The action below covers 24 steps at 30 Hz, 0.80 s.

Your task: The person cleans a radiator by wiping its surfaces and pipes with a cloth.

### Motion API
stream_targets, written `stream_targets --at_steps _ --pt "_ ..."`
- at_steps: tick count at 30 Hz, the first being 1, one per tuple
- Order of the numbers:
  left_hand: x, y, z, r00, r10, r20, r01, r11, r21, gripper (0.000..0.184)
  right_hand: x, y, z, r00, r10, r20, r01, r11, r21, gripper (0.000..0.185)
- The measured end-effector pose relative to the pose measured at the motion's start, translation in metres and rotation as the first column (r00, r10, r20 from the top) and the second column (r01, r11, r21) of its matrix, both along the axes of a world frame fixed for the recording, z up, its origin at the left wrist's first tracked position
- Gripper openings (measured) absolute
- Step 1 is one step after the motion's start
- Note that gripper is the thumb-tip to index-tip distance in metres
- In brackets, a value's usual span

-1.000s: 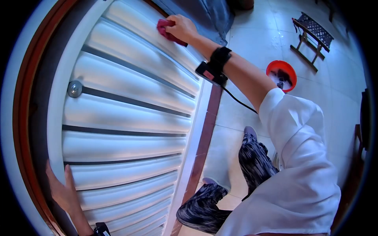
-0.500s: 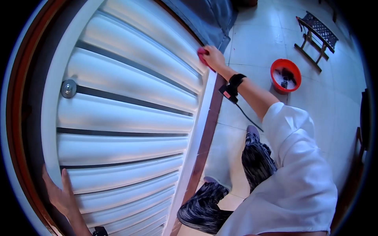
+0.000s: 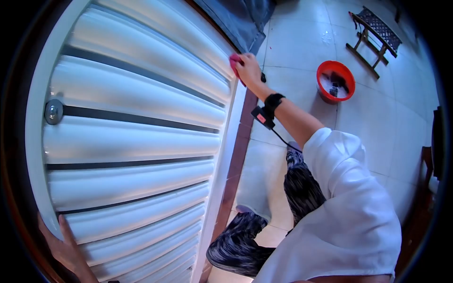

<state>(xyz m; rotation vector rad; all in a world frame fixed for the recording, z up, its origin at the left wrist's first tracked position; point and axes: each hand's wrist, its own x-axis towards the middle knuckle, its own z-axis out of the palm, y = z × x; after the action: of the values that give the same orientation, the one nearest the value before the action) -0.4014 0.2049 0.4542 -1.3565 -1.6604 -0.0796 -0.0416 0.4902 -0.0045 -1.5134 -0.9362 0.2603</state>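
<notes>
A white slatted door with a round metal knob fills the left half of the view. My right hand is closed on a red cloth, pressing it to the door's right-hand edge in the upper part. At the lower left, my left hand straddles the door's outer frame, thumb on the slat side and fingers around the outer edge, partly hidden. A black strap with a small device and a cable is on my right wrist.
A red bucket holding foamy water and dark items stands on the tiled floor. Beyond it is a folding stool. Dark grey fabric hangs beside the door's upper edge. My legs are below my right arm.
The view has shifted, so the door, bucket and stool sit slightly further left. My right hand stays with the cloth near the door's edge; my left hand still holds the frame.
</notes>
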Motion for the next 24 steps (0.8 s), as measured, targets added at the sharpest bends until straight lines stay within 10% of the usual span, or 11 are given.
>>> stream_targets --at_steps 4,9,17,24 --pt "0.003 0.001 0.0 1.0 -0.022 0.01 0.023 0.999 -0.023 0.057 -0.021 -0.05 0.001 0.995 -0.038 0.09 0.046 0.995 -0.087 0.02" --pt "0.002 0.002 -0.001 0.999 -0.037 -0.024 0.037 0.999 -0.034 0.059 0.009 -0.074 0.012 0.797 0.594 0.109 -0.547 0.787 -0.286 0.023" --pt "-0.004 0.002 -0.001 0.991 -0.032 -0.131 0.031 0.999 -0.011 0.062 -0.011 -0.053 0.006 0.915 0.206 0.346 -0.154 0.973 -0.173 0.017" --pt "0.001 0.003 -0.003 0.994 -0.086 -0.06 0.086 0.996 -0.011 0.06 0.017 -0.056 0.034 0.854 0.482 0.197 -0.448 0.873 -0.192 0.021"
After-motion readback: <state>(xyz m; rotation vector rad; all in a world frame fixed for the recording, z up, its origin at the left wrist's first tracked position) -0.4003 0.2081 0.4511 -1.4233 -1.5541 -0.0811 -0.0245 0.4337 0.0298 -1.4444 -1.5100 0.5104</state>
